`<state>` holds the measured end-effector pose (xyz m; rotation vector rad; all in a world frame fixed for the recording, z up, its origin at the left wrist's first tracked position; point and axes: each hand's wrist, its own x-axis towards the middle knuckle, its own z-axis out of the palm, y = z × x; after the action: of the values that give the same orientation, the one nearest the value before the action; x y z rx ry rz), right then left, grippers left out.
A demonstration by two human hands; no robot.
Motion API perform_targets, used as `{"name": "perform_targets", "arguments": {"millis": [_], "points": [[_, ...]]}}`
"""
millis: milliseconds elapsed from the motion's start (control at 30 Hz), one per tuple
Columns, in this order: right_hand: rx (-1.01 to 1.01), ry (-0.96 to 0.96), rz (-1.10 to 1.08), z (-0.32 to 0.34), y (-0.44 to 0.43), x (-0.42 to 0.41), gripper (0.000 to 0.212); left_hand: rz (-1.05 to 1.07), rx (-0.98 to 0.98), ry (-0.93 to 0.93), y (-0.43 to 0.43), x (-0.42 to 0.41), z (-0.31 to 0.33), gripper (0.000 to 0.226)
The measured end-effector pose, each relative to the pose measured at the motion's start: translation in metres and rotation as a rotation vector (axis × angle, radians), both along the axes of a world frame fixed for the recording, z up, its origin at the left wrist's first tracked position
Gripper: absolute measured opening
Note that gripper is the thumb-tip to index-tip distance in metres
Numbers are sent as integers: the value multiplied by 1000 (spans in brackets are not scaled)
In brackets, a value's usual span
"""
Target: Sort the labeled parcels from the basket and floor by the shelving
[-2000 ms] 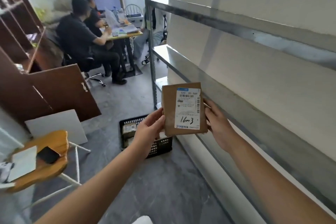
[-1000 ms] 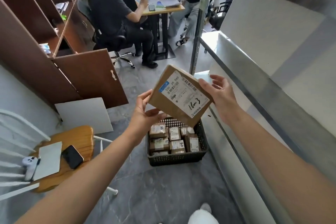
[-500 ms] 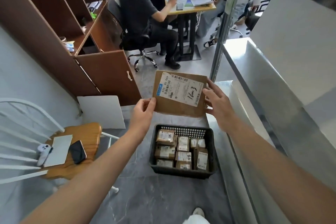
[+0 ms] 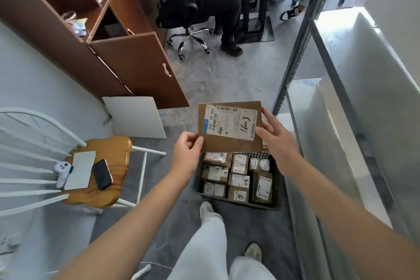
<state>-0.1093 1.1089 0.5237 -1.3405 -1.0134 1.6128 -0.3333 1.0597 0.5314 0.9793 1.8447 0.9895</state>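
I hold a flat brown cardboard parcel with a white shipping label, turned sideways, above the basket. My left hand pinches its lower left corner. My right hand grips its right edge, the thumb lying over the label. Directly below stands a black plastic basket on the grey floor, filled with several small labeled brown parcels. The metal shelving runs along my right side.
A white chair with a wooden seat stands at the left, carrying a phone, a white pad and a game controller. A brown cabinet and a leaning white board lie ahead left. People sit at a desk beyond. My feet stand just before the basket.
My view has tilted down from the shelves to the floor. The parcel has turned from upright to sideways and come down over the basket, both hands still on it.
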Motion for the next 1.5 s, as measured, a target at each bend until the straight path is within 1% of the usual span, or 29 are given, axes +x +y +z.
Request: {"name": "perform_targets", "arguments": {"millis": [133,267,333,400,467,500,600,700,833,967,1067,1167,1267,1333,1400,1500], "points": [[-93,-36,7,-54,27,-9,58,-16,-91,8,31,-12,-58,12],[-189,-78,6,-126,42,-26,58,-10,-201,46,56,-28,-134,7],[-247,-77,7,-168,46,-37,59,-39,-250,101,65,-38,-176,5],[-298,-84,5,-213,48,-46,59,-75,-298,162,70,-48,-221,10],[-340,-105,11,-256,47,-55,60,-125,-369,208,72,-58,-264,8],[-357,-114,24,-278,44,-59,61,-170,-410,248,71,-63,-285,8],[-407,-166,71,-343,27,-69,64,-319,-510,389,63,-74,-342,17],[-439,-190,88,-406,11,-79,70,-414,-583,453,57,-82,-395,22],[-526,-228,103,-481,2,-95,72,-473,-683,548,53,-85,-465,24],[-544,-296,100,-540,16,-114,72,-431,-743,584,59,-80,-523,21],[-575,-305,66,-575,30,-127,76,-365,-755,574,71,-78,-554,21],[-645,-248,51,-593,29,-147,88,-318,-734,506,75,-74,-574,35],[-610,-278,26,-599,19,-166,95,-277,-704,430,71,-73,-582,45],[-602,-279,-1,-603,18,-170,91,-337,-712,437,67,-75,-580,58],[-650,-288,13,-603,20,-168,84,-469,-720,468,62,-79,-573,64],[-738,-479,64,-590,26,-161,70,-680,-739,545,55,-82,-553,67]]}}
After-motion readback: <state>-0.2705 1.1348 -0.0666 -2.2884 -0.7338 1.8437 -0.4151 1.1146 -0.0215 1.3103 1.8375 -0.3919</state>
